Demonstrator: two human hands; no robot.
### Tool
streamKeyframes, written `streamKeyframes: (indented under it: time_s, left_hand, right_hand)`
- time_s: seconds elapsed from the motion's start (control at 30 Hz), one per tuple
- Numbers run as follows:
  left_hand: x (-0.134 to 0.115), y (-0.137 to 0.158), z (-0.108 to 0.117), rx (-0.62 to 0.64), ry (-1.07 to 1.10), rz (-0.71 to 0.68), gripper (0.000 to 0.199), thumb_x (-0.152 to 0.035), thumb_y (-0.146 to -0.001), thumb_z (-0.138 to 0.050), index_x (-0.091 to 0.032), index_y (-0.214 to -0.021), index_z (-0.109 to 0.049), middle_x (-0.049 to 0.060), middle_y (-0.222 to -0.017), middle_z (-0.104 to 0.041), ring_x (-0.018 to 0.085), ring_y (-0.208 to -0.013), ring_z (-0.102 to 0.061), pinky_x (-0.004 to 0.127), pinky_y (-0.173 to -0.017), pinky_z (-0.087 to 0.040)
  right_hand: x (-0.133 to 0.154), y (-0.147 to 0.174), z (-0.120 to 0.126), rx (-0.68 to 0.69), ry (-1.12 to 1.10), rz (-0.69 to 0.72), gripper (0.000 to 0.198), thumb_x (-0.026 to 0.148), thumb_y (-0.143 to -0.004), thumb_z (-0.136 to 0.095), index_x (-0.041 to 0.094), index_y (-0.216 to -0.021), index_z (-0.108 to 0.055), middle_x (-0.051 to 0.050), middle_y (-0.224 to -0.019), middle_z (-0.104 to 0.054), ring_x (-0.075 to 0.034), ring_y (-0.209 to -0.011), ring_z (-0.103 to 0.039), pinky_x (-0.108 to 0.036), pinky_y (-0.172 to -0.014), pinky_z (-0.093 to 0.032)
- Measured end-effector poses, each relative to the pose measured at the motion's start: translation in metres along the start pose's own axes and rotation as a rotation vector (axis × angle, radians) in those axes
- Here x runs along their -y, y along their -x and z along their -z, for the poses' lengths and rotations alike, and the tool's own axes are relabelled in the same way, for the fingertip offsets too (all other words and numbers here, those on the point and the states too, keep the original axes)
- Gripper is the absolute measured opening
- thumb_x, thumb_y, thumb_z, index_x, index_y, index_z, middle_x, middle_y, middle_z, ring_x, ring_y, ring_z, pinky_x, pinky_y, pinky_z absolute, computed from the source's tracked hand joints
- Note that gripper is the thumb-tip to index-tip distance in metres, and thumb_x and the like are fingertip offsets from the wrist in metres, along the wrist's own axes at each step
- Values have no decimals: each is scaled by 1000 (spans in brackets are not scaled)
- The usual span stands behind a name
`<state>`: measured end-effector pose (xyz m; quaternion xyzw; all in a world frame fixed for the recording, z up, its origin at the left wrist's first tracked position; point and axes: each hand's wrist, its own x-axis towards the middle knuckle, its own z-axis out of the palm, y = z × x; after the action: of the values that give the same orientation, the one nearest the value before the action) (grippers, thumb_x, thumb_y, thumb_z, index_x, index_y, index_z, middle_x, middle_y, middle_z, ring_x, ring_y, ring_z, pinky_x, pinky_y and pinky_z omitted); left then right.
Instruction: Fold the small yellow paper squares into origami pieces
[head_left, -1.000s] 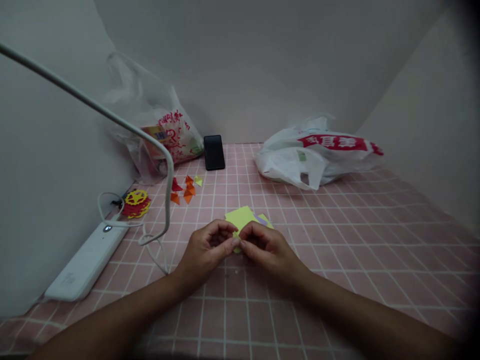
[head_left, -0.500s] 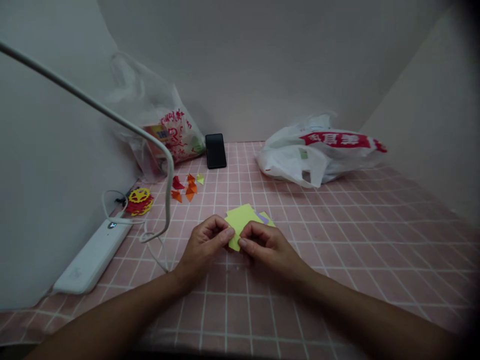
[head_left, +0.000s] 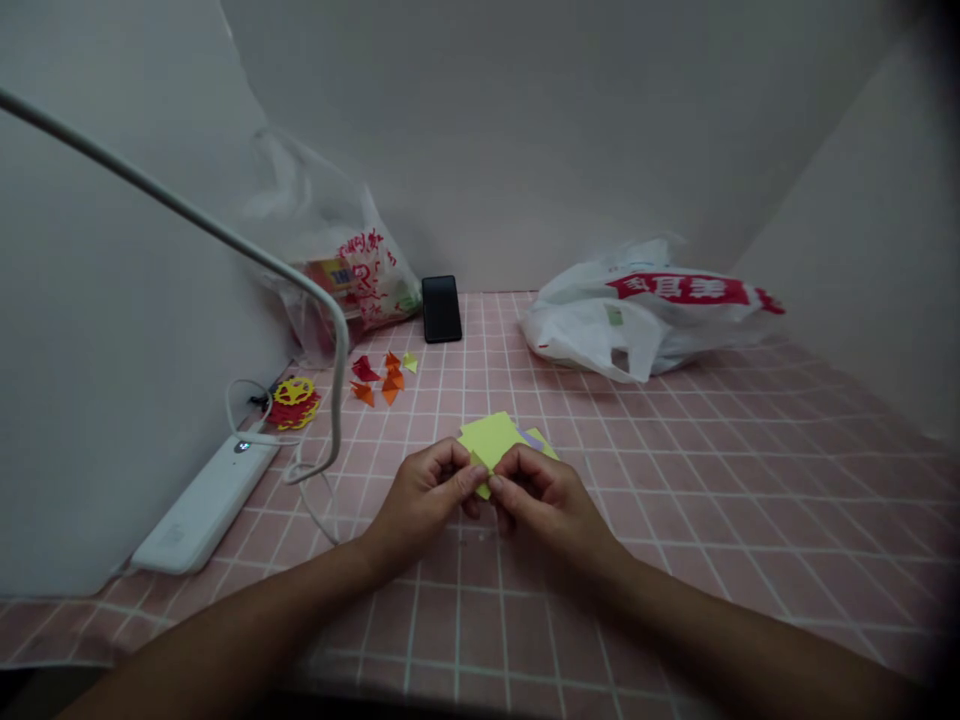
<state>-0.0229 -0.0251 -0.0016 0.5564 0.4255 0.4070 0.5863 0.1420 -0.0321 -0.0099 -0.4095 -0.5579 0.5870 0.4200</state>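
Note:
A small piece of yellow paper is pinched between the thumb and fingers of my left hand. My right hand grips the same paper from the other side, its thumb tip close to the left one. Fingers cover much of the piece, so its folds are hard to make out. Just beyond the fingertips lie yellow paper sheets, and a purple sheet peeks out at their right. Where the held piece ends and the sheets behind begin is not clear.
Small folded orange papers, a red one and a yellow one lie back left. A phone, two plastic bags, yellow-and-red cut-outs, a white power bank and a cable surround the area.
The view has shifted slightly, moving everything a little rightward in it. My two thumbs have come closer together on the yellow paper, and less of it shows between them.

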Motion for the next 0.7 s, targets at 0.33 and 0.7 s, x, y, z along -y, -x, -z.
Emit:
streamKeyframes:
  time_s: [0.33, 0.7]
  left_hand:
    - [-3, 2, 3, -14, -57, -101, 24, -30, -88, -61, -15, -70, -59, -3, -64, -56, 9, -59, -56, 20, -59, -46]
    - [-1, -2, 2, 40, 15, 7, 25, -38, -84, -65, -15, -77, -57, -2, -64, -61, 10, -54, -60, 22, -56, -49]
  right_hand:
    - [6, 1, 0, 120, 32, -25, 21, 32, -81, -58, 19, -66, -51, 3, -55, -52, -10, -49, -46, -24, -49, -35]
    - [-2, -1, 3, 41, -4, 27, 24, 35, -87, -59, 17, -70, -57, 2, -57, -56, -10, -51, -49, -24, -52, -37]
